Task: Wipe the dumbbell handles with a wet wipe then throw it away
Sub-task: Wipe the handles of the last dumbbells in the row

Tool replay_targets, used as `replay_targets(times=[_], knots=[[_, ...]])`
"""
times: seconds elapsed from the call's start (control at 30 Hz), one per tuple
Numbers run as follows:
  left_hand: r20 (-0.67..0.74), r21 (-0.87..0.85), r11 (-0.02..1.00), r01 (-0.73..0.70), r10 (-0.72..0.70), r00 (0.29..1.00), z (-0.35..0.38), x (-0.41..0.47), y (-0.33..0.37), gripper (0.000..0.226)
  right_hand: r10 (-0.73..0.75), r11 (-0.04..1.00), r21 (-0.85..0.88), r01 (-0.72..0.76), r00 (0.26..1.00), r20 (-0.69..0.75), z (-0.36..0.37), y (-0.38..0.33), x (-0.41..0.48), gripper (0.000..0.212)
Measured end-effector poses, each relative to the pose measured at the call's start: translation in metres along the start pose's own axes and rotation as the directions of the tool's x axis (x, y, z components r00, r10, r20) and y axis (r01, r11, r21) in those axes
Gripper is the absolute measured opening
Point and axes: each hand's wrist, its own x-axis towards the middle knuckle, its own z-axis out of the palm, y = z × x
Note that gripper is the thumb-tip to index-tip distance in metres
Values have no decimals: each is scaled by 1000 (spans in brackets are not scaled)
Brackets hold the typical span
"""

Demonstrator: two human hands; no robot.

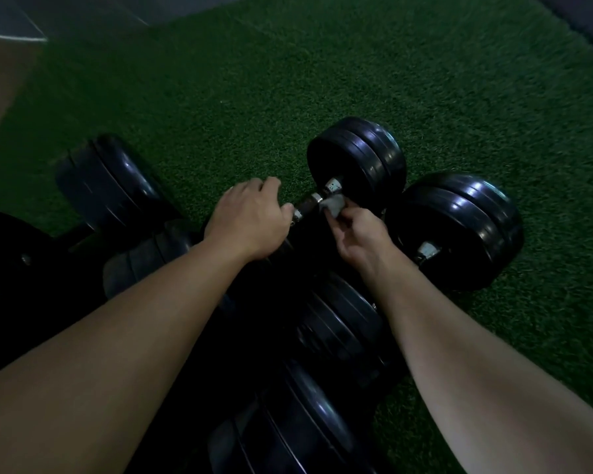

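On the dumbbell handle [307, 204], right hand [353, 234] pinching a wet wipe [334, 205], left hand [250, 217] curled round the near end, black plates [356, 155] (markings too dark to read), open green turf [322, 80] beyond.

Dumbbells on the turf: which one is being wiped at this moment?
The dumbbell between the two hands: the right hand pinches the wet wipe against its handle while the left hand grips the near end. Only this one is touched.

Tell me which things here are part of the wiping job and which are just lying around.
Job: wet wipe, right hand pinching it, left hand gripping the dumbbell handle, second dumbbell probably next.
Just there: green turf, grey floor.
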Motion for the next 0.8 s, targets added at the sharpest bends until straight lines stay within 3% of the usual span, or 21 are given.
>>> replay_targets(times=[0.13,0.47,0.7,0.8], knots=[[1,19,1000,-2,2,1000,1,0,0,53,-44,999,-20,44,999,-14,1,5,4,16],[0,4,1000,4,-4,1000,0,-2,2,49,7,944,-330,3,1000,30,3,10,-3,17],[-2,-48,998,39,-40,999,-5,-5,4,47,-41,993,-113,39,999,-12,12,3,-7,21],[-1,-53,998,45,-45,999,-4,-4,4,46,-51,986,-161,48,999,-14,13,6,-9,20]])
